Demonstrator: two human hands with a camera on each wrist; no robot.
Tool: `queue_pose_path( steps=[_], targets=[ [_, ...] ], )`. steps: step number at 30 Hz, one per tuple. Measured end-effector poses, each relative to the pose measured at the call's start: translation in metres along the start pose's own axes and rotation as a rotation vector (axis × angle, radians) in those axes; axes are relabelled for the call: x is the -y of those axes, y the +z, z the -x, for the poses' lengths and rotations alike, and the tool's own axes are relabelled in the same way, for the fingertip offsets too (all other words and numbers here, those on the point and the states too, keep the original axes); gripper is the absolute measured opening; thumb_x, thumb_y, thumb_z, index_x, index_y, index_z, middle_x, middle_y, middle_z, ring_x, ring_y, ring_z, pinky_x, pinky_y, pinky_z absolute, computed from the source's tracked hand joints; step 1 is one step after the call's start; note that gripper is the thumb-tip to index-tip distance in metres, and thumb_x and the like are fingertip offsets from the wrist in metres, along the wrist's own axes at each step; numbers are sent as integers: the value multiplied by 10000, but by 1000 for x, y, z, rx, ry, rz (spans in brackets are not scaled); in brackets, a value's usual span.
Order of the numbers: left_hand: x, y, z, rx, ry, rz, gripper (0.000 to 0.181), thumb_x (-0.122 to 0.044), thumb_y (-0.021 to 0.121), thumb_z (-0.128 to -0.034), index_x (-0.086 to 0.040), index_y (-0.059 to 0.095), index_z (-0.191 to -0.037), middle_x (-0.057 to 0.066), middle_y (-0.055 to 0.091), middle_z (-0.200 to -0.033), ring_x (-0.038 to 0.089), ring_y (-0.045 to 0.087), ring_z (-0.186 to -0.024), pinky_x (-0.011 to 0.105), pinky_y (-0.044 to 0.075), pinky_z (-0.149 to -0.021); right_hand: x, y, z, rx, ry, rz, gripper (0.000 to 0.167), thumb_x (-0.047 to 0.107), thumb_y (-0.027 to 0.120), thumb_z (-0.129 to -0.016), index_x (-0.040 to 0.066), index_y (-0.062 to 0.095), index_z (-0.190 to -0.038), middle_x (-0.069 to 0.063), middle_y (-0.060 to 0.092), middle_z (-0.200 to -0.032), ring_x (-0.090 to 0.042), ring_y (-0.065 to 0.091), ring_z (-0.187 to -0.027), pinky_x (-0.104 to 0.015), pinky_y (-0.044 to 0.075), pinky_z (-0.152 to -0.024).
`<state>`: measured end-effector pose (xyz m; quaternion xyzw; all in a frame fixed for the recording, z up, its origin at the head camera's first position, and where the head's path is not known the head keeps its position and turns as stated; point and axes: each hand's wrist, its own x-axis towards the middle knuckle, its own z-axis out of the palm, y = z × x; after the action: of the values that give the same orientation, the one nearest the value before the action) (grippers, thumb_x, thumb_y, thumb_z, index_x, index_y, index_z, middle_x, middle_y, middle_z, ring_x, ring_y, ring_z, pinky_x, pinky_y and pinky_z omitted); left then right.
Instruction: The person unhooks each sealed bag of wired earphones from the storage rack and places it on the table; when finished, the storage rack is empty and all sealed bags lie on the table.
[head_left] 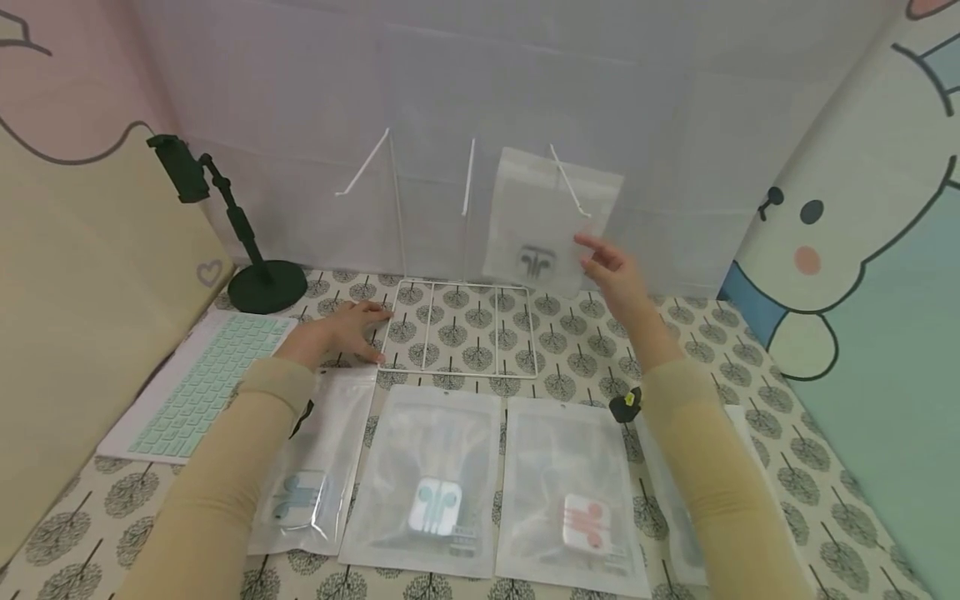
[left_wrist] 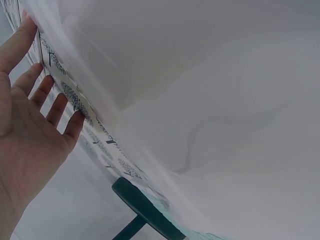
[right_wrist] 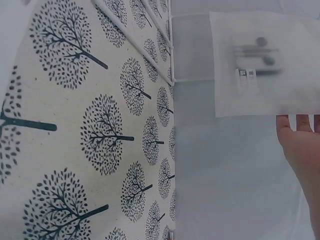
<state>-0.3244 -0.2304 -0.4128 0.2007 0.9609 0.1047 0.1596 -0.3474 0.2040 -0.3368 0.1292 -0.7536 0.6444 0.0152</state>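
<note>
A white wire rack (head_left: 457,374) stands on the patterned cloth, with several prongs rising at its back. On its right prong (head_left: 570,183) hangs a frosted zip bag (head_left: 517,200), slightly tilted, with dark earphones (head_left: 537,262) showing through. My right hand (head_left: 618,279) is at the bag's right edge, index finger extended; in the right wrist view the fingertips of the right hand (right_wrist: 302,145) are partly hidden by the bag. My left hand (head_left: 341,329) rests at the left side of the rack's base, fingers spread. In the left wrist view, the left hand (left_wrist: 37,120) has loosely extended fingers.
Frosted bags with blue (head_left: 296,496), light-blue (head_left: 435,506) and pink earphones (head_left: 587,523) lie along the front. Another bag (head_left: 678,517) is partly under my right sleeve, near a small black object (head_left: 625,406). A mint keyboard (head_left: 217,383) and dark stand (head_left: 266,286) are at left.
</note>
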Motion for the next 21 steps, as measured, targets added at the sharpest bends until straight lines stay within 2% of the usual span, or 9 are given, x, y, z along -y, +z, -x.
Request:
queue_pose_path(
  steps=[4, 8, 12, 16, 21],
  targets=[
    [0, 0, -1, 4, -11, 23, 911, -436, 739, -785, -135, 261, -1499, 198, 194, -1530, 519, 146, -1359, 733, 214, -1005, -9, 1, -1, -9, -43, -35, 419, 101, 561, -935, 161, 514, -1347, -3, 534, -1333, -145, 522, -1129, -269, 403, -1031],
    [0, 2, -3, 4, -14, 41, 923, -452, 739, -779, -149, 254, -1503, 186, 179, -1536, 499, 124, -1370, 733, 210, -1006, -15, 1, 0, -58, -86, -28, 466, 89, 612, -903, 162, 508, -1351, -17, 500, -1391, -137, 529, -1162, -232, 429, -1001],
    [-1, 1, -2, 1, -10, 41, 923, -448, 743, -777, -145, 257, -1502, 188, 185, -1535, 498, 123, -1370, 737, 208, -1003, -13, 3, 6, -106, -124, -21, 479, 57, 637, -878, 149, 525, -1334, -13, 504, -1390, -139, 540, -1162, -231, 452, -978],
    [-3, -1, 0, -8, -2, 26, 907, -433, 740, -785, -126, 268, -1496, 203, 199, -1528, 516, 138, -1360, 742, 212, -997, -3, 8, 15, -189, -181, -10, 411, 62, 665, -862, 115, 589, -1262, -2, 560, -1335, -90, 563, -1128, -216, 466, -953],
    [-4, -2, 2, -8, 9, 24, 901, -422, 740, -789, -110, 273, -1493, 215, 200, -1525, 525, 140, -1356, 743, 217, -993, 12, 12, 28, -254, -230, -14, 370, 18, 683, -835, 71, 629, -1197, -19, 632, -1235, -63, 616, -1021, -177, 508, -849]
  ],
)
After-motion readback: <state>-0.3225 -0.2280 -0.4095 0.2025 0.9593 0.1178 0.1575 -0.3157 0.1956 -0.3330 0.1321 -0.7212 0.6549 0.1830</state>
